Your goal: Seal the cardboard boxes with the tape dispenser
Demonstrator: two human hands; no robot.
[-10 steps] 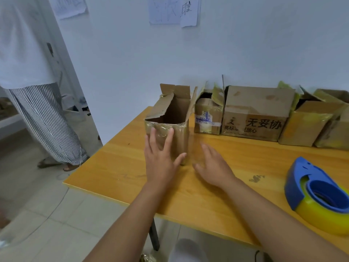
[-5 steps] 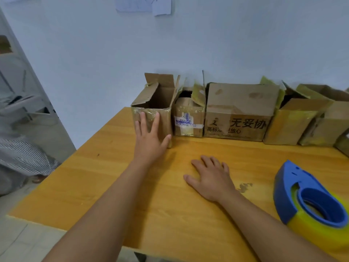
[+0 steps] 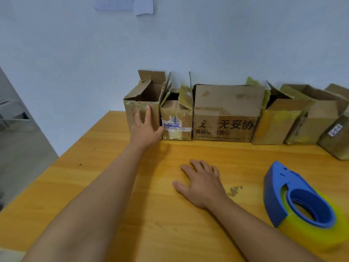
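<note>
Pressing flat-fingered on the open box (image 3: 143, 110) at row's left end: left hand (image 3: 145, 129). Right hand (image 3: 203, 183) spread on tabletop (image 3: 94, 176). Tape dispenser (image 3: 300, 203) lies right, untouched.

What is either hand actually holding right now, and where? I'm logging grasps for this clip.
Nothing is held. The left hand presses flat against the front of the open leftmost cardboard box; the right hand rests flat on the wooden table.

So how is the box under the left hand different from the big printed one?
The leftmost box is narrow and plain-fronted, its flaps standing open; the printed box is wider and bears black characters. The left hand presses the leftmost box; nothing touches the printed box. Both are worn cardboard, standing against the wall.
</note>
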